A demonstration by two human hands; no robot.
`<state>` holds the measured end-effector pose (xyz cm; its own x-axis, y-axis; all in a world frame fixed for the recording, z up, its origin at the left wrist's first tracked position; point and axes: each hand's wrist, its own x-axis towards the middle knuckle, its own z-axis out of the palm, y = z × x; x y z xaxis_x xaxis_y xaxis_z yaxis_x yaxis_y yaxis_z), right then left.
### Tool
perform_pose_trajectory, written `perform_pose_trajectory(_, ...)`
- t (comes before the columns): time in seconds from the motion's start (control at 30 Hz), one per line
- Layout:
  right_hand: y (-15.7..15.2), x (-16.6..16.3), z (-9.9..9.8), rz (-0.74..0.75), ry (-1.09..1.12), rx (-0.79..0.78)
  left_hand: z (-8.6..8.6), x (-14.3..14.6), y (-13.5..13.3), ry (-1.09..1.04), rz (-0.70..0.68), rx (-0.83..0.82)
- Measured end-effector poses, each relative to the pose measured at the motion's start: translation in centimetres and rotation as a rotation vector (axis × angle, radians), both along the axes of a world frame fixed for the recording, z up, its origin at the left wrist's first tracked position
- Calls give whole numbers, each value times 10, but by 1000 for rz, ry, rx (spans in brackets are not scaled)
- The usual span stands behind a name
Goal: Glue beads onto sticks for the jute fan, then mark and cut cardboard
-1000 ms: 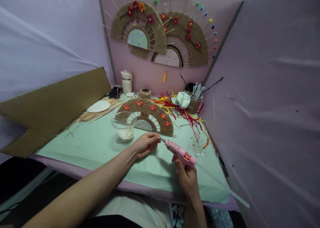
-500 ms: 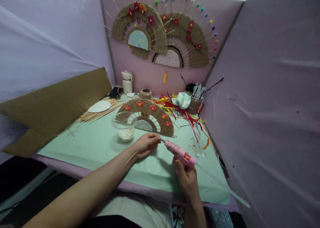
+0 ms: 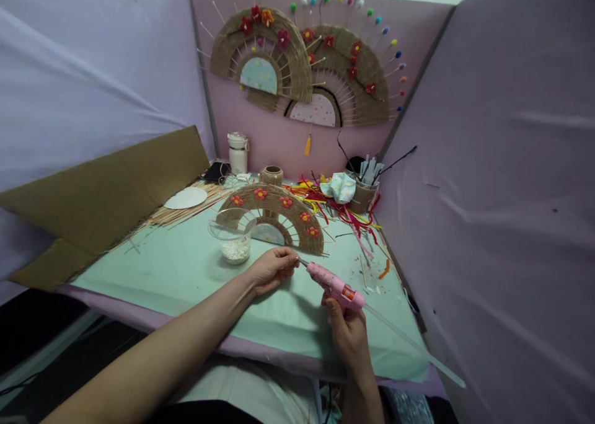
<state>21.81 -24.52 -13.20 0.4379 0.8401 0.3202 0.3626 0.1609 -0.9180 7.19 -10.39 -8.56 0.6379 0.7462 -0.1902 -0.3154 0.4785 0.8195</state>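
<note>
Right hand (image 3: 348,332) in the head view was wrapped around the handle of a pink hot glue gun (image 3: 335,285), its fingers curled in near the trigger and its thumb along the side. A long translucent glue stick (image 3: 416,346) stuck out behind the gun, slanting down past the front edge of the worktop (image 3: 162,272). Facing it, the left hand (image 3: 273,270) had its thumb and forefinger pinched together over a tiny pale piece, too small to identify, right at the metal nozzle (image 3: 303,261). Just behind the left hand lay a twine-covered half-ring fan (image 3: 296,211) with five red flowers, and a clear plastic cup (image 3: 225,232) holding small white bits stood in front of the fan's left part. Farther back were a twine spool (image 3: 271,176), a white lidded bottle (image 3: 238,155) and a tangle of red and yellow pipe cleaners (image 3: 316,194). Thin wooden sticks (image 3: 204,208) and a white disc (image 3: 186,198) lay to the left, beside a sheet of brown cardboard (image 3: 125,188). Two more flowered fans (image 3: 297,64) hung overlapping on the pink back panel (image 3: 267,132).
</note>
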Motion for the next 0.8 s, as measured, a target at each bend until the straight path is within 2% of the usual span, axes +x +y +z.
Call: perform_pose_trajectory(0.8, 1, -2, 5, -5, 17, 8, -3, -1, 1, -20, -8, 17)
